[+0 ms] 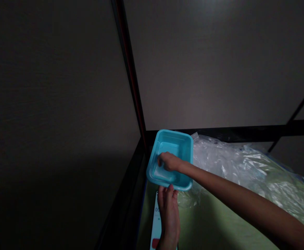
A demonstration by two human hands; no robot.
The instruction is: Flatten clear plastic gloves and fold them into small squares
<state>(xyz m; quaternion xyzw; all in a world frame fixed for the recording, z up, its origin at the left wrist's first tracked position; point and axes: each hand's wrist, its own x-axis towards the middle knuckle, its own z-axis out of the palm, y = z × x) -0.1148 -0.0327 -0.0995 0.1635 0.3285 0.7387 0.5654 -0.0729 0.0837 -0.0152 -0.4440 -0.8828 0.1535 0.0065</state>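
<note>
A bright blue plastic tray (179, 144) sits tilted on a pale blue scale (155, 222) near the left edge of a green table top (214, 225). My right hand (169, 161) reaches inside the tray with its fingers curled; whether they hold anything is hidden. Just below the tray's near rim, my left hand (169, 211) rests with fingers stretched upward, the tips touching the rim from underneath.
A large crumpled clear plastic sheet (245, 166) covers the table to the right of the tray. A black frame rail (232, 130) runs along the back, and a dark post (131, 76) rises at the left corner. Grey walls stand behind.
</note>
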